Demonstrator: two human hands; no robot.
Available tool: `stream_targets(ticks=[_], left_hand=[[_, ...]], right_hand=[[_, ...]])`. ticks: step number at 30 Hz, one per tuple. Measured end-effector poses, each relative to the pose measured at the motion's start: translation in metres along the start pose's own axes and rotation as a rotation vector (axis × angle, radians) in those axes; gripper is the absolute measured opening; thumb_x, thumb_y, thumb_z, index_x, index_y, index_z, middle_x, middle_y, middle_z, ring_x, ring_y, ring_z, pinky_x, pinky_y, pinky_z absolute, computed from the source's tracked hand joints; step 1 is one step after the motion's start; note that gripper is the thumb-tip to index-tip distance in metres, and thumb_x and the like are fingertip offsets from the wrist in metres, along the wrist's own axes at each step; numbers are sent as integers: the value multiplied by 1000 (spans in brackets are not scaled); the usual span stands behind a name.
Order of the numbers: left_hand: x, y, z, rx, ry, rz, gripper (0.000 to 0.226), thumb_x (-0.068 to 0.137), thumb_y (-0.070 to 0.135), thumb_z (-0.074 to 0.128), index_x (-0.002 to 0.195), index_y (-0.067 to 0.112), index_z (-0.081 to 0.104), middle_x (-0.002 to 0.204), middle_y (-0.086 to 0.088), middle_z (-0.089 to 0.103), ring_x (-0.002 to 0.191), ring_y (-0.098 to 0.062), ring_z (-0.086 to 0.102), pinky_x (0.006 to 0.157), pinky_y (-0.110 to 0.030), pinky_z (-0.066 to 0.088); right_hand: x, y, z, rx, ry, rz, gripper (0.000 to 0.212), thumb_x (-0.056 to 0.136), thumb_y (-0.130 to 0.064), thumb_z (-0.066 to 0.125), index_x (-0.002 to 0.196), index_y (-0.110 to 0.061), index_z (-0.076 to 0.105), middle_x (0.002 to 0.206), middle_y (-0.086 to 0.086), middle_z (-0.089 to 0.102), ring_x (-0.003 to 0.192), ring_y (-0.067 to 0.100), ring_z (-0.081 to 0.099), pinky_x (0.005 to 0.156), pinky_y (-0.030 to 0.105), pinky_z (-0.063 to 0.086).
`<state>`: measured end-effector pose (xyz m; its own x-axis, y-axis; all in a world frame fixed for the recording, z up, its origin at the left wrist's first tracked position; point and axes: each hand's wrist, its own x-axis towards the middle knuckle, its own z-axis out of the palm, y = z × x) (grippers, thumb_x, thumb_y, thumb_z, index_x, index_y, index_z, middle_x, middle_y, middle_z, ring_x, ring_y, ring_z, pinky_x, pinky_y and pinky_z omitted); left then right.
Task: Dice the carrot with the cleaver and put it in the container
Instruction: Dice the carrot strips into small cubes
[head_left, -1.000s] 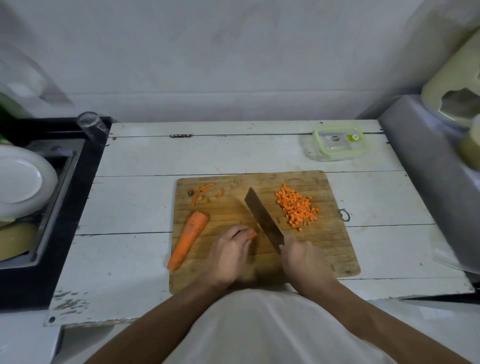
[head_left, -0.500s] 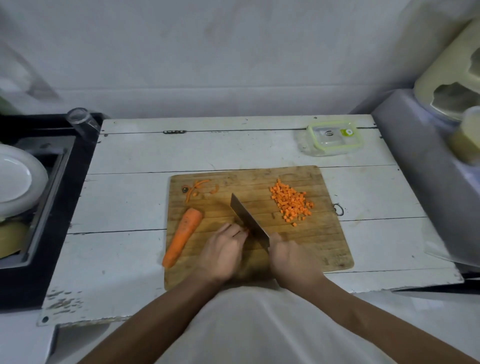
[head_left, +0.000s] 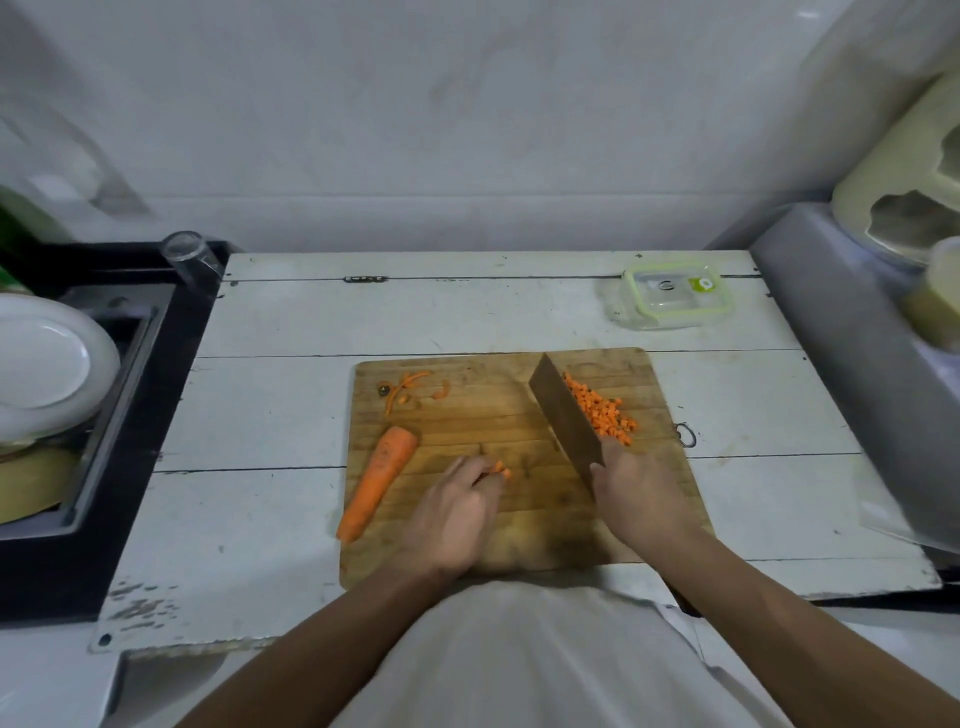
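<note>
A wooden cutting board (head_left: 488, 410) lies on the white table. My right hand (head_left: 636, 493) grips the cleaver (head_left: 566, 415), whose blade leans against a heap of diced carrot (head_left: 602, 410) at the board's right. My left hand (head_left: 457, 509) rests on the board and holds a small carrot piece (head_left: 501, 469) at its fingertips. A large carrot half (head_left: 379, 480) lies at the board's left edge. Peel scraps (head_left: 408, 387) sit in the far left corner. The clear container (head_left: 675, 293) with a green-rimmed lid stands at the table's far right, closed.
A black sink (head_left: 78, 405) on the left holds a white plate (head_left: 47, 364), with a glass (head_left: 189, 257) at its corner. A grey unit (head_left: 857, 338) with cream appliances flanks the table's right side. A wall runs along the back.
The cleaver has swung right, away from my left hand, and now sits against the diced heap. My left hand has stayed on the board with the small piece.
</note>
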<state>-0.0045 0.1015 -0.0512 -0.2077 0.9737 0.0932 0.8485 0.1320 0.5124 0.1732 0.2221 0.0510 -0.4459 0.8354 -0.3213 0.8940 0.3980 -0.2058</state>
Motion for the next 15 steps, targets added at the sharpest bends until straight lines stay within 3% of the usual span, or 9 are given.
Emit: stream_targets(ticks=[3,6,10,13,15], left_hand=[[-8,2,-3,-30,2,-30,48,103,42,30,137,24,59,138,4,54,122,-15,52,102,-34,50],[-8,6,-6,53,11,69,39,103,29,43,133,16,64,132,1,61,116,-15,54,98,-33,52],[-4,7,-7,61,3,71,32,103,24,49,128,16,67,128,1,61,111,-14,55,95,-32,53],[-1,9,-10,-58,7,-62,32,102,31,55,131,20,60,132,5,50,110,-11,56,91,-26,52],[9,13,-12,-183,0,-212,39,98,34,64,134,23,54,132,7,50,116,-10,55,97,-25,50]], right_hand=[[-20,-5,4,-5,-57,-57,22,105,-34,38,115,-18,49,85,4,61,79,28,63,69,42,55],[-38,-17,12,-52,-98,-114,22,105,-36,37,116,-22,49,96,6,66,85,27,65,69,38,53],[-40,-21,17,-52,-99,-114,14,105,-32,41,115,-23,48,94,4,66,82,25,66,67,38,55],[-38,-19,16,-31,-74,-89,14,105,-30,41,113,-21,48,93,5,65,78,24,62,65,37,52],[-36,-16,16,1,-39,-55,16,105,-32,40,110,-20,49,91,6,65,77,26,61,62,36,47]])
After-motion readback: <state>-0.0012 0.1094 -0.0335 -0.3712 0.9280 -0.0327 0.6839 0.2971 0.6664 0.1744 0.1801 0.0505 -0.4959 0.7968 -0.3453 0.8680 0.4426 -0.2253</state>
